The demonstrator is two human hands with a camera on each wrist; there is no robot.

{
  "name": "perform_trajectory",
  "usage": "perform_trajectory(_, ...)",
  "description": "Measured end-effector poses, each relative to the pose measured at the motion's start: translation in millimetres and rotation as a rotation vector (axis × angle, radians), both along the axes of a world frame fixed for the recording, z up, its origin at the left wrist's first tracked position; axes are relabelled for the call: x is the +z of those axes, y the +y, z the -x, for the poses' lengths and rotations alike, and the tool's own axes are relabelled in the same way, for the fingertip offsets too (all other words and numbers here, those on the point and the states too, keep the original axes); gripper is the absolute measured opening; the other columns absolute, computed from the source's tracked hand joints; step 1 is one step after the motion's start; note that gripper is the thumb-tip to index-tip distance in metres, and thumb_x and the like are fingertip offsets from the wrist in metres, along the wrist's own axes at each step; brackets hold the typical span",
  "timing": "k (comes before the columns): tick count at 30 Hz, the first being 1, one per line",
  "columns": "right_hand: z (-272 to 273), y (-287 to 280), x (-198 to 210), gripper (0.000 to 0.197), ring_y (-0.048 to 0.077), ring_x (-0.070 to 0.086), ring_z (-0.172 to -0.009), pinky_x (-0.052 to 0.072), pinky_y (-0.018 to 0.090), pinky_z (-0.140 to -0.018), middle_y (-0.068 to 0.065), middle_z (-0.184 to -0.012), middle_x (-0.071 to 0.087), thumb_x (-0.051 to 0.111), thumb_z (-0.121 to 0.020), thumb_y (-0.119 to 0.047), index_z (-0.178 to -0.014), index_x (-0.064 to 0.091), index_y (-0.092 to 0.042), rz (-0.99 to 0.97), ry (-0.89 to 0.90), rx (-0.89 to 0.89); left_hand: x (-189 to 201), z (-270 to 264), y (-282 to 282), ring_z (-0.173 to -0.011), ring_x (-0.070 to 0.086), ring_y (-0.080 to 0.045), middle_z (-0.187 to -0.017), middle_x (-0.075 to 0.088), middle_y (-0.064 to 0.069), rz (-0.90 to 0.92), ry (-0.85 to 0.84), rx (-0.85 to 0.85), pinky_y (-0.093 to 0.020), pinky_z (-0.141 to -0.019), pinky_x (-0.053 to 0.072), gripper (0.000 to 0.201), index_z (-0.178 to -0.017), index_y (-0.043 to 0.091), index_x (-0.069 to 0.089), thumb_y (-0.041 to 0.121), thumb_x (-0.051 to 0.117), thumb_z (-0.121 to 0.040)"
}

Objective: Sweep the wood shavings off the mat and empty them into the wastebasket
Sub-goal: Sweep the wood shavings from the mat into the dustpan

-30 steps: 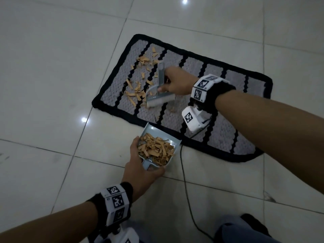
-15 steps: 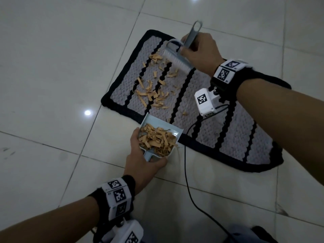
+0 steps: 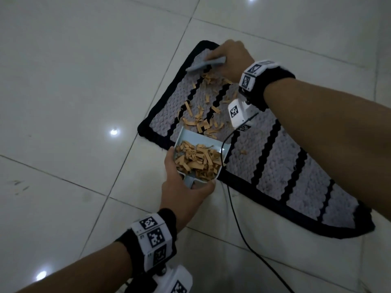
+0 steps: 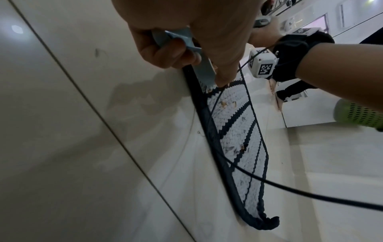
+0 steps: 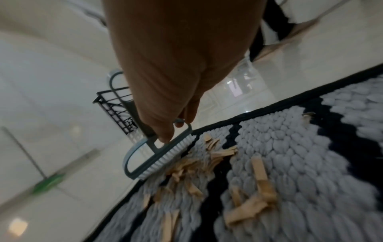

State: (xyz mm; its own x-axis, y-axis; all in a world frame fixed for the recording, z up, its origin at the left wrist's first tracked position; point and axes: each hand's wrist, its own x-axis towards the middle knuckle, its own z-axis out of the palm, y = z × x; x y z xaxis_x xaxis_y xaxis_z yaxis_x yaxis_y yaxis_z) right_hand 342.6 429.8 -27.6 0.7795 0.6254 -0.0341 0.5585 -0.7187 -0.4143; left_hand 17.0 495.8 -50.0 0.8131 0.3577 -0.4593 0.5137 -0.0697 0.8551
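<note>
Open tiled floor (image 3: pixel 63 92) lies left of the mat (image 3: pixel 296 176). A black cable (image 3: pixel 243 229) trails across the floor between both arms, and a green wastebasket (image 4: pixel 360 114) stands beyond the mat's far side

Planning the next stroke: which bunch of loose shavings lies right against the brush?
The bunch at the mat's far corner, touching the brush; the others lie nearer the dustpan.

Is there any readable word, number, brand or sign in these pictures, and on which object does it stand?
No readable text anywhere.
Black-and-white square code markers on the left wristband, the right wristband and the white wrist camera box: patterns only, no letters.
Light blue plastic dustpan and grey-blue brush: no label visible.
</note>
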Motion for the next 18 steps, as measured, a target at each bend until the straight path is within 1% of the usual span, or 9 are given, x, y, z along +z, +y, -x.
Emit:
perform_trajectory(1,3,0,-1,0.026,0.033,0.066,-0.094,0.052,0.032,-0.085,0.018,-0.108,0.071,0.066,-0.089,-0.015,-0.113,0.071,-0.008,0.038,0.001,0.048,0,3,0,-0.084,0.063,0.015,-0.122,0.053,0.025,0.008,0.009,-0.001,-0.014,-0.072,0.055,0.11,-0.147,0.044,0.013,0.025,0.088,-0.069)
perform_trajectory(3,6,-10,-2,0.028,0.033,0.064,-0.101,0.048,0.029,-0.086,0.017,-0.114,0.069,0.067,-0.09,-0.019,-0.116,0.07,-0.009,0.043,-0.001,0.1,-1,8,1,-0.082,0.064,0.012,-0.119,0.054,0.027,0.022,0.025,-0.006,-0.013,-0.068,0.055,0.11,-0.147,0.043,0.013,0.024,0.088,-0.069)
perform_trajectory(6,12,-43,-2,0.029,0.036,0.062,-0.102,0.043,0.029,-0.082,0.018,-0.116,0.067,0.064,-0.087,-0.001,-0.114,0.071,-0.009,0.057,0.012,0.157,-2,17,3,-0.08,0.067,0.005,-0.11,0.058,0.028,0.021,0.042,-0.016,-0.014,-0.065,0.055,0.109,-0.147,0.044,0.014,0.022,0.088,-0.069)
perform_trajectory(8,16,-71,1,0.033,0.037,0.063,-0.1,0.049,0.035,-0.084,0.018,-0.115,0.067,0.064,-0.083,0.007,-0.111,0.072,-0.01,0.068,0.05,0.195,-2,20,5,-0.079,0.068,0.003,-0.11,0.058,0.027,0.016,0.054,-0.02,-0.015,-0.065,0.056,0.11,-0.147,0.045,0.013,0.021,0.088,-0.069)
perform_trajectory(10,21,-87,7,0.032,0.033,0.066,-0.094,0.055,0.044,-0.08,0.018,-0.109,0.07,0.066,-0.081,0.008,-0.106,0.074,-0.01,0.02,0.079,0.199,-4,23,8,-0.081,0.069,0.0,-0.114,0.061,0.022,0.019,0.059,-0.012,-0.023,-0.07,0.059,0.111,-0.146,0.048,0.012,0.022,0.088,-0.069)
perform_trajectory(11,23,-88,10,0.031,0.024,0.068,-0.086,0.057,0.041,-0.073,0.017,-0.104,0.071,0.066,-0.08,0.008,-0.103,0.074,-0.011,-0.026,0.093,0.192,-6,25,9,-0.081,0.07,-0.004,-0.115,0.063,0.018,0.024,0.061,-0.003,-0.03,-0.072,0.061,0.111,-0.144,0.05,0.012,0.021,0.088,-0.068)
perform_trajectory(13,28,-75,17,0.031,-0.005,0.062,-0.068,0.051,0.018,-0.061,0.008,-0.094,0.071,0.063,-0.081,0.008,-0.102,0.075,-0.011,-0.107,0.112,0.184,-6,29,10,-0.078,0.072,-0.01,-0.113,0.066,0.013,0.02,0.071,0.007,-0.038,-0.073,0.062,0.112,-0.143,0.052,0.012,0.02,0.088,-0.068)
perform_trajectory(14,30,-63,19,0.028,-0.011,0.057,-0.065,0.045,0.009,-0.061,0.003,-0.091,0.069,0.063,-0.083,0.006,-0.103,0.075,-0.01,-0.143,0.112,0.198,-6,30,10,-0.076,0.072,-0.01,-0.112,0.066,0.013,0.008,0.076,0.009,-0.037,-0.072,0.062,0.112,-0.144,0.051,0.012,0.019,0.088,-0.067)
perform_trajectory(18,42,-5,9,0.021,-0.008,0.059,-0.076,0.048,0.011,-0.073,-0.005,-0.096,0.071,0.067,-0.087,-0.007,-0.105,0.075,-0.014,-0.19,0.168,0.249,-4,36,10,-0.073,0.071,-0.008,-0.11,0.065,0.017,-0.019,0.092,0.03,-0.03,-0.068,0.061,0.114,-0.145,0.05,0.012,0.02,0.088,-0.066)
